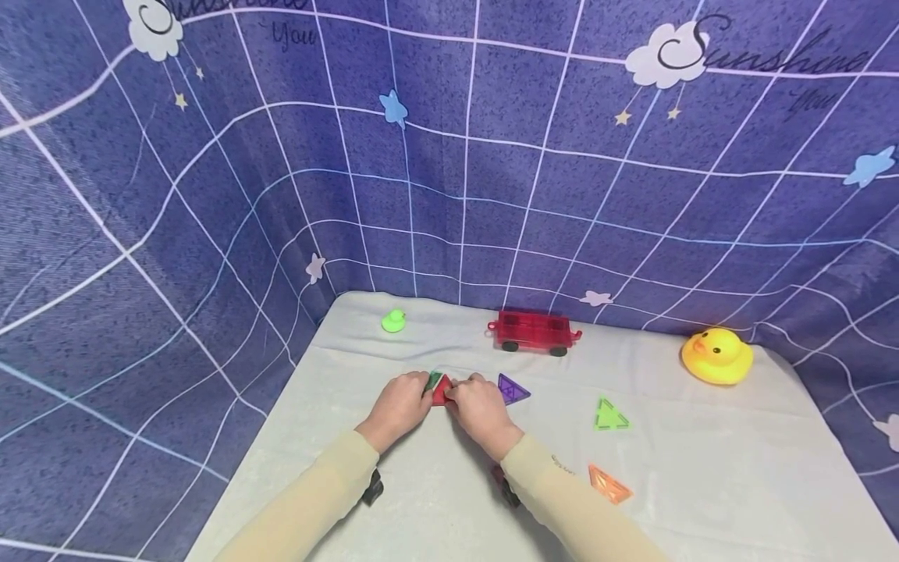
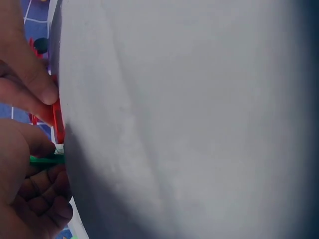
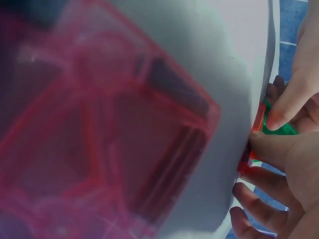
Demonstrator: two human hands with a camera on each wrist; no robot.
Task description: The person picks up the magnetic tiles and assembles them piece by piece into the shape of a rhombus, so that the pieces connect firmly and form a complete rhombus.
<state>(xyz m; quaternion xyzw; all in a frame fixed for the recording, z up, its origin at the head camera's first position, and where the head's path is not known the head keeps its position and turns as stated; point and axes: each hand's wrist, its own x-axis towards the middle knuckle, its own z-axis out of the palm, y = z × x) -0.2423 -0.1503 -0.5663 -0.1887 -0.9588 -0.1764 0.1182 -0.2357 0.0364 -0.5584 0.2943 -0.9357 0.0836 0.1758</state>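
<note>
In the centre of the head view, the left hand [image 1: 397, 407] and the right hand [image 1: 485, 411] lie close together on a table [image 1: 709, 460] covered in white cloth. The left grip is nearly closed, thumb and fingers pinching a green translucent plastic tile [image 3: 281, 129]. The right grip is likewise nearly closed, pinching a red translucent plastic tile [image 1: 442, 390]. Both tiles are between the hands, partly covered by fingers.

Surrounding items, head view: a purple triangular plastic tile [image 1: 513, 389] lies just beside the right hand. A lime-green triangular plastic tile [image 1: 612, 415] and an orange translucent plastic tile [image 1: 609, 484] lie right of centre, the orange one near the right sleeve [image 1: 562, 492]. A red translucent plastic wheeled base [image 1: 535, 332] stands behind the hands, a small green toy duck [image 1: 394, 321] to its left, a large yellow toy duck [image 1: 718, 356] at right. A blue cloth backdrop [image 1: 435, 211] with pale grid lines encloses the table.

View differences: the left wrist view shows the red tile edge-on at the left edge of the frame, above the green tile. The right wrist view shows a blurred pink-red translucent panel [image 3: 159, 124] obstructing the left of the frame; its identity cannot be determined.
</note>
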